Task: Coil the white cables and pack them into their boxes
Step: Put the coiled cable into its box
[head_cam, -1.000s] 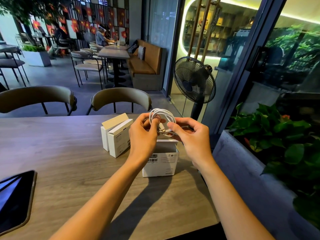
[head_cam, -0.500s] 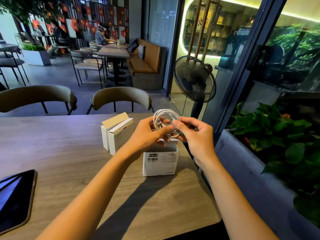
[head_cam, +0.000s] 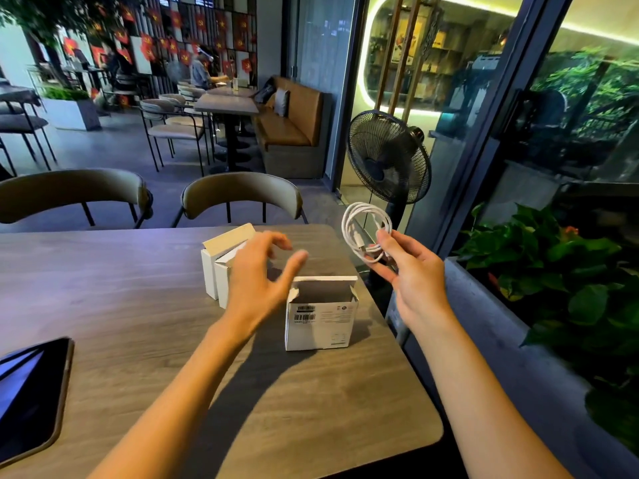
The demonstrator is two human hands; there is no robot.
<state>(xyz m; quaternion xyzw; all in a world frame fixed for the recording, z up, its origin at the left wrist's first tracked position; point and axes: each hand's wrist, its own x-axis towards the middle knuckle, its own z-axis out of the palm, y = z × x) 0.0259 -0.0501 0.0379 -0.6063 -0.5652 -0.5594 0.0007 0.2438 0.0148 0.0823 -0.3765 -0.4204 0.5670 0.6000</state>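
The right hand (head_cam: 415,271) pinches a coiled white cable (head_cam: 366,231) in its grip, held in the air off the worktop's (head_cam: 138,305) right edge, above and to the right of an open white box (head_cam: 320,319). The left hand (head_cam: 256,271) hovers empty over the worktop, fingers spread and somewhat blurred, in front of what looks like two more open boxes (head_cam: 216,267). A dark tablet (head_cam: 27,392) lies at the near left.

Right hand (head_cam: 416,271) pinches the coiled white cable (head_cam: 366,229) off the table's (head_cam: 138,305) right edge; left hand (head_cam: 257,271) hovers, fingers spread, beside the open box (head_cam: 320,321).
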